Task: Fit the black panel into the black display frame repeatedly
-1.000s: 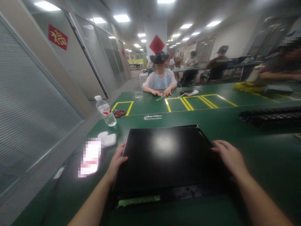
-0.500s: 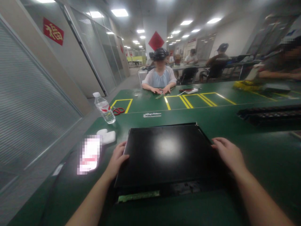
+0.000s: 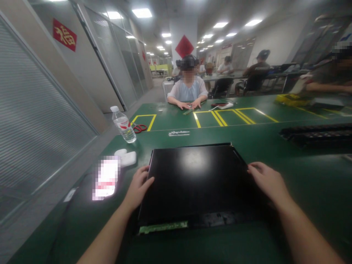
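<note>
A flat, black, glossy display panel [image 3: 192, 187] lies in front of me, a bright light reflection near its far edge. Beneath it shows a dark frame, and a green strip [image 3: 163, 227] runs along the near left edge. My left hand [image 3: 140, 185] holds the panel's left side, the thumb over its top edge and the fingers bent at the side. On the opposite side, my right hand [image 3: 266, 181] grips the right edge with thumb and fingertips close together. The undersides of both grips are hidden.
On the left stand a water bottle [image 3: 123, 126], red-handled scissors [image 3: 140, 128], a white case [image 3: 128, 158] and a lit phone [image 3: 107, 178]. A long black part [image 3: 316, 132] lies at right. Across the green table [image 3: 154, 141] sits a person [image 3: 188, 90] with both hands on it.
The panel's near edge has shifted slightly towards me, nearer the green strip. My left thumb has moved a little along the left edge; my right hand stays at the right edge.
</note>
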